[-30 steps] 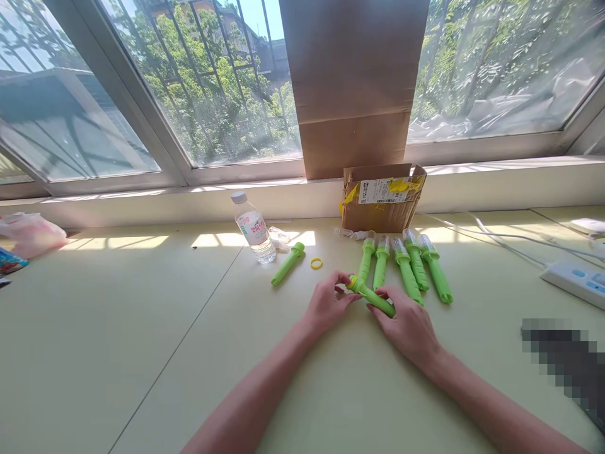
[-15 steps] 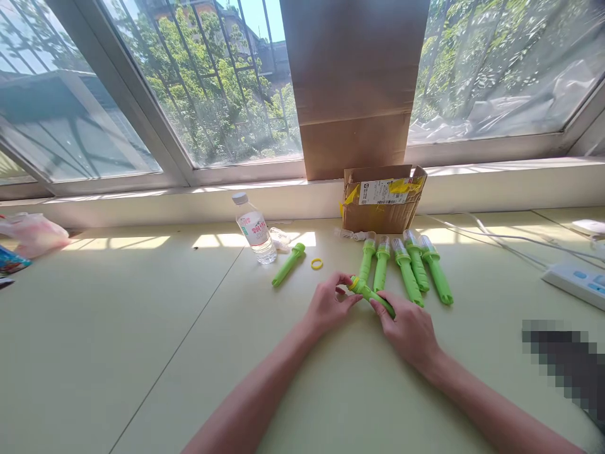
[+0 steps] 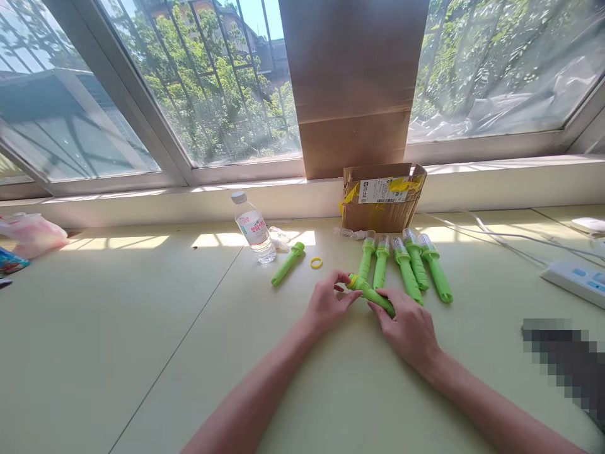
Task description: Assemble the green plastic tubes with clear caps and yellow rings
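A green tube (image 3: 373,297) lies slanted between my two hands, with a yellow ring (image 3: 352,281) around its left end. My left hand (image 3: 329,299) pinches that ringed end with thumb and fingers. My right hand (image 3: 405,321) is closed on the tube's lower right part. Just beyond are several green tubes with clear caps, among them one (image 3: 437,274) at the right of the group. Another green tube (image 3: 287,265), without a clear cap, lies left of my hands. Between it and the group a loose yellow ring (image 3: 316,263) rests flat on the table.
A water bottle (image 3: 255,231) stands at the back beside a small clear bag (image 3: 279,239). An open cardboard box (image 3: 378,214) is against the wall. A power strip (image 3: 574,282) with cables is at the right, and a pink plastic bag (image 3: 35,234) at the far left.
Both hands keep their hold on the green tube and have barely moved. The whole view has shifted very slightly.
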The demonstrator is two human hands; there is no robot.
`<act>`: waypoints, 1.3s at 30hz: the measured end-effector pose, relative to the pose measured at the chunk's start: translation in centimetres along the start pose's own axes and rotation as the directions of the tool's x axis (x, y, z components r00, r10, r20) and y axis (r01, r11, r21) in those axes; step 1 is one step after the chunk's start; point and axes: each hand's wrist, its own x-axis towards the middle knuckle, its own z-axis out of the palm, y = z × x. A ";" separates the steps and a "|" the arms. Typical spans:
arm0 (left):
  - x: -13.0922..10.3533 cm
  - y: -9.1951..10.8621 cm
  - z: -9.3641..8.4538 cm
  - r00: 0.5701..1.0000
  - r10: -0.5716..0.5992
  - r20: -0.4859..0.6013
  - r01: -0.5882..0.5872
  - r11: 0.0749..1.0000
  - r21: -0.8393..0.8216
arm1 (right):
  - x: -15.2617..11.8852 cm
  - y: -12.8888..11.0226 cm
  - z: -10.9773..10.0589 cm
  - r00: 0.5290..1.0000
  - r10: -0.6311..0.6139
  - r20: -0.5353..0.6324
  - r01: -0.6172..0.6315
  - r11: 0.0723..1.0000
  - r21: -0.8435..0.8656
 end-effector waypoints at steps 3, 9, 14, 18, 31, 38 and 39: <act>0.0 0.0 -0.1 1.000 0.005 0.023 -0.005 1.000 -0.006 | 0.0 0.0 0.0 1.000 0.006 -0.006 -0.006 1.000 -0.015; -0.1 0.1 -0.1 0.999 -0.002 0.036 0.003 1.000 -0.011 | 0.2 0.1 0.0 0.998 0.044 0.044 -0.044 0.999 -0.005; -0.1 0.0 -0.1 1.000 -0.009 0.026 0.009 1.000 -0.012 | 0.5 0.3 -0.1 0.998 -0.010 0.057 0.008 0.999 0.045; -0.1 0.0 0.0 1.000 -0.006 0.011 0.006 1.000 -0.008 | 0.5 0.3 -0.2 0.999 -0.034 0.027 0.032 0.996 0.082; -0.1 0.3 -0.1 1.000 0.018 0.002 -0.018 1.000 -0.018 | 0.0 0.0 0.2 0.999 -0.038 -0.006 0.038 0.998 -0.040; 0.0 0.0 -0.1 0.999 0.009 0.049 -0.007 0.999 -0.031 | 0.1 0.2 0.2 1.000 -0.012 0.019 0.012 1.000 -0.021; 0.0 -0.1 -0.1 0.999 0.005 0.052 -0.004 0.999 -0.035 | 0.2 0.3 0.2 1.000 -0.007 0.028 0.007 1.000 -0.016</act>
